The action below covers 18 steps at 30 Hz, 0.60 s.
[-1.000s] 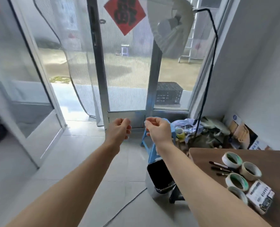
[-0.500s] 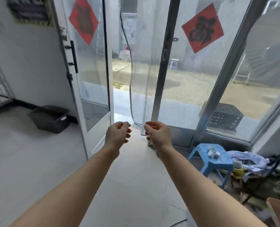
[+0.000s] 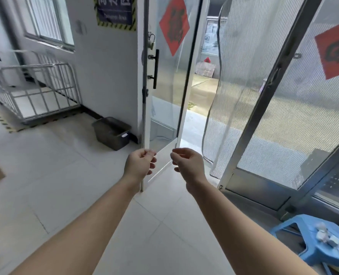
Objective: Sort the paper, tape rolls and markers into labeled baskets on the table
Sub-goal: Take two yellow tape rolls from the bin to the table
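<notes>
Head view: two bare forearms reach forward over a pale tiled floor [image 3: 69, 175], held up at about the same height with a small gap between the hands. The left hand [image 3: 140, 163] is loosely curled, thumb and fingertips pinched close together in a narrow grip; nothing can be seen between them. The right hand [image 3: 187, 163] mirrors it, fingers curled and nearly closed, also with nothing visible in its grip. The pose looks like a ready stance rather than a hold on anything.

Beyond the hands stands an open glass door [image 3: 164, 92] with a red paper square on it, and a mesh screen curtain [image 3: 244, 86] to its right. A dark bin [image 3: 112, 132] sits by the wall, a blue stool [image 3: 311, 233] at lower right.

No paper, tape rolls, markers, baskets or tabletop appear; sorting cannot be judged as begun.
</notes>
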### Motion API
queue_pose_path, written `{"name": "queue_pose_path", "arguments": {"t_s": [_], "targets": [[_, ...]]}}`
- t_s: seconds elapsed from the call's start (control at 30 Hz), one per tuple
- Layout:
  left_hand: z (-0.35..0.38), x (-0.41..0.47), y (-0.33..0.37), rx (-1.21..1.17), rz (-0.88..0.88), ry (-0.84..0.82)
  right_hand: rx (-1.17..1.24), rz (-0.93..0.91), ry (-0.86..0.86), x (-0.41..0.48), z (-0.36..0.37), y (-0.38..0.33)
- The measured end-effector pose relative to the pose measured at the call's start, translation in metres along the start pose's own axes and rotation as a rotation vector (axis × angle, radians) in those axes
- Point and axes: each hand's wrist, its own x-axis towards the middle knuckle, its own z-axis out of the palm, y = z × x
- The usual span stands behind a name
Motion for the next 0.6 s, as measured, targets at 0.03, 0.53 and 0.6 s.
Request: {"name": "queue_pose_path", "arguments": {"t_s": [0.03, 0.53, 0.6], "targets": [[-0.006, 0.008, 0.001, 0.007, 0.002, 0.014, -0.003, -0.005, -0.023, 0.009, 0.009, -0.001], [-0.082, 0.160, 0.026, -0.004, 0.017, 0.304, -0.048, -0.102, -0.381, 0.165, 0.139, -0.034], [-0.094, 0.178, 0.025, -0.020, 0.010, 0.335, -0.059, -0.102, -0.402, 0.182, 0.159, -0.035]]}}
